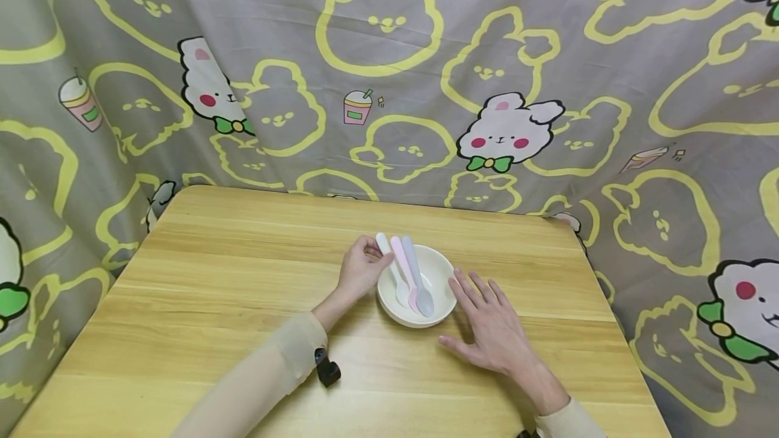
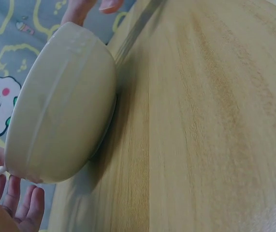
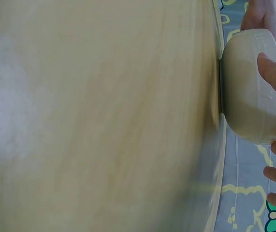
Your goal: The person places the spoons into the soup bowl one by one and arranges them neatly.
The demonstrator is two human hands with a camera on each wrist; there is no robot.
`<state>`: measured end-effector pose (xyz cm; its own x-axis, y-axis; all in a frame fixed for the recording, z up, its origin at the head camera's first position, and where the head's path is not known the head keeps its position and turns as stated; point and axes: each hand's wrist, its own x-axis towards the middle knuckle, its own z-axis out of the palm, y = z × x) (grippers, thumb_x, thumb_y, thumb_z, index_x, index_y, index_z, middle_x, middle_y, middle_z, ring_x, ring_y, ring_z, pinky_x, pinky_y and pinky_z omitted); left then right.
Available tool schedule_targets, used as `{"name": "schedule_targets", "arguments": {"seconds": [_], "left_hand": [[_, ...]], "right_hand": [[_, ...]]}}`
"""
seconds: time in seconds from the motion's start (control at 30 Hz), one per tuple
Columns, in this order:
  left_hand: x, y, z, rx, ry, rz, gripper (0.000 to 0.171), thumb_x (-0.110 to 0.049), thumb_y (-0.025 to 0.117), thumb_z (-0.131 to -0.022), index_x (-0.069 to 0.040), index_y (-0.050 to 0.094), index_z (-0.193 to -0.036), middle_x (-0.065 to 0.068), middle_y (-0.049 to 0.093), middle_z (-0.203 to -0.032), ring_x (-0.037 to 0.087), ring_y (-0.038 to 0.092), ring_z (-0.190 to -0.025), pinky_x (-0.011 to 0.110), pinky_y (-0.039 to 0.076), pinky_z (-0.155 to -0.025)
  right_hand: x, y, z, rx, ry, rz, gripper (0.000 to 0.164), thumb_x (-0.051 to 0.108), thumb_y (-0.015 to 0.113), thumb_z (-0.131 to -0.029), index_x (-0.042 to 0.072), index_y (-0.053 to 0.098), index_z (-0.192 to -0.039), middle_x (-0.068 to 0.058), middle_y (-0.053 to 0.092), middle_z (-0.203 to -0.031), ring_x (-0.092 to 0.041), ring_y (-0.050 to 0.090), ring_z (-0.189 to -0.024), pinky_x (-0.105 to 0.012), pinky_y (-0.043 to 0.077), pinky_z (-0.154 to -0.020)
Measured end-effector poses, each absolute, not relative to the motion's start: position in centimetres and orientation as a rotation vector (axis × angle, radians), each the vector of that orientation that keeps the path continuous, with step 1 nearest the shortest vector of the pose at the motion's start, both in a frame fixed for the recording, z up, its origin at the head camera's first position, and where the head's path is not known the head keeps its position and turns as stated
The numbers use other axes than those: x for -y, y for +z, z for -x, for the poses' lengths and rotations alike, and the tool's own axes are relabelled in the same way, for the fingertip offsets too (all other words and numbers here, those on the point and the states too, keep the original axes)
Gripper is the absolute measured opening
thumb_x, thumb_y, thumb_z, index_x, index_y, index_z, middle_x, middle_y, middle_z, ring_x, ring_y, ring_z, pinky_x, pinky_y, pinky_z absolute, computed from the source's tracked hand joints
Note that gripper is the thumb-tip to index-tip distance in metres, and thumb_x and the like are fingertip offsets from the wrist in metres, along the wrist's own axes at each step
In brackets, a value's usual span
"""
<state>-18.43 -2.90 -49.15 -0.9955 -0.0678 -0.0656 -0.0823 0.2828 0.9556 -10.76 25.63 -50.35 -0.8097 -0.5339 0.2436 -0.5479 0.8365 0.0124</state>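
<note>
A cream-white bowl stands upright on the table, with three spoons leaning in it, their handles over the far-left rim. The white spoon is leftmost, the pink spoon in the middle, the grey-blue spoon on the right. At the bowl's left rim my left hand pinches the white spoon's handle between thumb and fingers. My right hand is spread flat-fingered along the right side, its fingertips at the rim. The bowl's outer wall hides the spoon heads in the left wrist view.
The wooden table carries the bowl. A patterned grey curtain hangs behind the table and along both sides. Near the left cuff there is a black strap piece.
</note>
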Motion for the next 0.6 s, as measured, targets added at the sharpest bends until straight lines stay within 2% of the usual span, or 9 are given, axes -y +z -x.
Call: {"name": "schedule_targets", "arguments": {"seconds": [0.6], "left_hand": [[2.52,-49.52,18.57,-2.541,1.779,0.111,0.029,-0.019,0.08,-0.091,-0.002,0.063,-0.108,0.016,0.07,-0.106,0.024,0.07,-0.091,0.037,0.061,-0.084]], "right_hand": [[-25.63,-50.38,10.76,2.769,0.088,-0.832,0.107,0.079,0.064,-0.085,0.012,0.039,-0.163,-0.008,0.036,-0.172,-0.04,0.045,-0.152,-0.06,0.032,-0.126]]}}
